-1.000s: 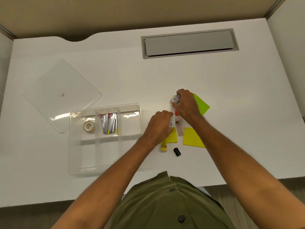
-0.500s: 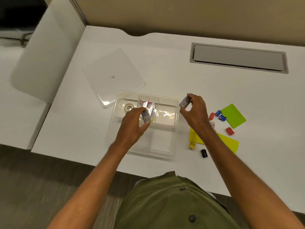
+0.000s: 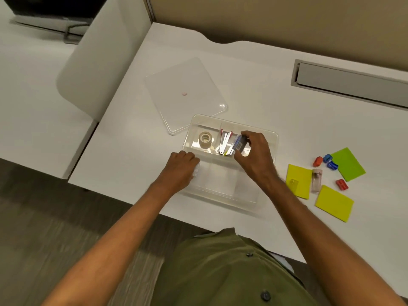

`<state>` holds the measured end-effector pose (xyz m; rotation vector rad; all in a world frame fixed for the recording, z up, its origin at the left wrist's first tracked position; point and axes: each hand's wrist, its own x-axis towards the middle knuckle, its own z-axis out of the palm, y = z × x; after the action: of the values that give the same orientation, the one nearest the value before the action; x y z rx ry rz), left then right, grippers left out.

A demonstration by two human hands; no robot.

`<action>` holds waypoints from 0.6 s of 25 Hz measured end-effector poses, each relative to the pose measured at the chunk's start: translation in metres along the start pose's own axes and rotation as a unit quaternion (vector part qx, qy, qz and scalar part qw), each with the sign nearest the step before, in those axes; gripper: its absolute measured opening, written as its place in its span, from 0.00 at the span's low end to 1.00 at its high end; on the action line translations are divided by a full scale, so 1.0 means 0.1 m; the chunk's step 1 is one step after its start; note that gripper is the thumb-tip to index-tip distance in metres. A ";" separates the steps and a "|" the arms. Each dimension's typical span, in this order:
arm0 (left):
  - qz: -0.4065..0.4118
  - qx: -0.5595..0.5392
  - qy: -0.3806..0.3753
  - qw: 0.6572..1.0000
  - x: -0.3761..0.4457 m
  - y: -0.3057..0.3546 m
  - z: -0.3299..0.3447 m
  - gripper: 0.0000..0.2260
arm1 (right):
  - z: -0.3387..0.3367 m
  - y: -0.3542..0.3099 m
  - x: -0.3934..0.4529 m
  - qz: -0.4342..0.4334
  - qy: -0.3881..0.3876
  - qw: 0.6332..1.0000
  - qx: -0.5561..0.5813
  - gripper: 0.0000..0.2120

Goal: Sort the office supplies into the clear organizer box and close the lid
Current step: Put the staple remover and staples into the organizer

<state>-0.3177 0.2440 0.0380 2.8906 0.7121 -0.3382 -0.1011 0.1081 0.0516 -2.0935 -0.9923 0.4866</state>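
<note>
The clear organizer box [image 3: 275, 140] sits near the desk's front edge, and its lid [image 3: 185, 93] lies flat behind it to the left. A tape roll [image 3: 205, 139] fills the back left compartment. Several metal clips [image 3: 225, 142] lie in the back middle one. My right hand [image 3: 256, 157] pinches a small grey barcoded staple box [image 3: 240, 145] over that middle compartment. My left hand [image 3: 181, 171] curls against the box's left wall. Right of the box lie yellow notes [image 3: 334, 203], a green note [image 3: 348, 163], red and blue sharpeners [image 3: 318, 161] and a small clear case [image 3: 317, 180].
A grey cable hatch [image 3: 353, 85] is set into the desk at the back right. A white chair back [image 3: 95, 69] stands left of the desk, with a second desk beyond it. The desk's front edge runs just below the box.
The view swung left. Both hands went from the notes to the box. My left hand no longer shows its small pack and now sits at the box's left wall; my right hand brought the staple box over it.
</note>
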 end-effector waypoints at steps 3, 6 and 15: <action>0.018 0.046 -0.012 0.999 0.07 -0.04 0.08 0.16 | 0.08 -0.09 -0.04 -0.013 -0.008 1.000 -0.014 0.27; 0.026 0.053 -0.014 0.998 0.11 -0.08 0.15 0.16 | 0.16 -0.17 -0.07 -0.021 -0.024 0.999 -0.027 0.27; -0.120 -0.281 0.160 0.939 -0.29 -0.18 0.23 0.24 | 0.55 -0.46 -0.22 -0.081 -0.099 0.987 -0.093 0.24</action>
<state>-0.3551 0.2429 0.0216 2.3297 1.0196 0.2839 -0.1708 0.1355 0.0519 -2.1337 -1.3581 0.5446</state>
